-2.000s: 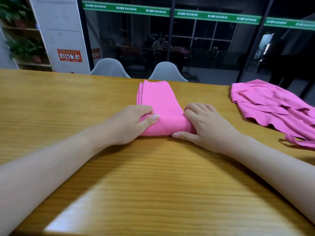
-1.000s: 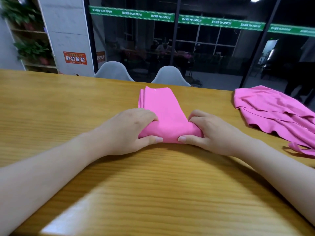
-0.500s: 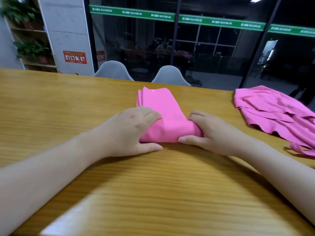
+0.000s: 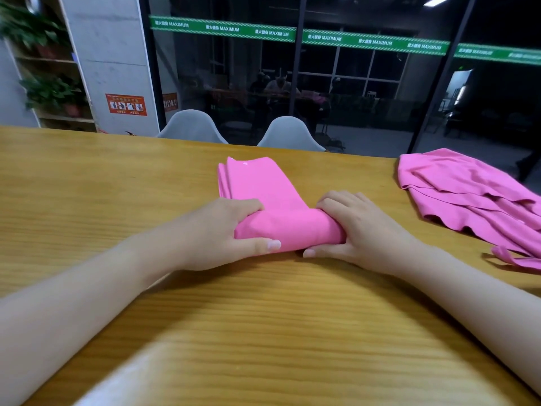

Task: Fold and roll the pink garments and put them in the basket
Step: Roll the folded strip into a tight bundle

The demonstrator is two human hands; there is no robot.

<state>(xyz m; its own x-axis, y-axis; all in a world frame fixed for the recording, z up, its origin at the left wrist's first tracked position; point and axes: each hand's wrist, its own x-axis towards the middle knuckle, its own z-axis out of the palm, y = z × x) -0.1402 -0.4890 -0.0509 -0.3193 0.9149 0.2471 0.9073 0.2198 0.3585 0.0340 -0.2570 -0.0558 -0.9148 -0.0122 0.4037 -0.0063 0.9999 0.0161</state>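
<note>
A wooden table [image 4: 87, 183] fills the foreground. Beyond its far edge stand two grey chairs [image 4: 191, 127], side by side. Behind them, dark glass walls [image 4: 351, 92] carry a green banner [image 4: 222, 27]. At left, a grey pillar [image 4: 111, 54] bears an orange sign [image 4: 126, 104], beside shelves [image 4: 55, 92] of plants.

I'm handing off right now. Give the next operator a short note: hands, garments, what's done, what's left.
Left hand and right hand each grip one end of the roll.
The folded pink garment is rolled at its near end; the far part lies flat on the table.
The second pink garment lies loose at the right.
Left: finish this roll, do the second. No basket in view.
</note>
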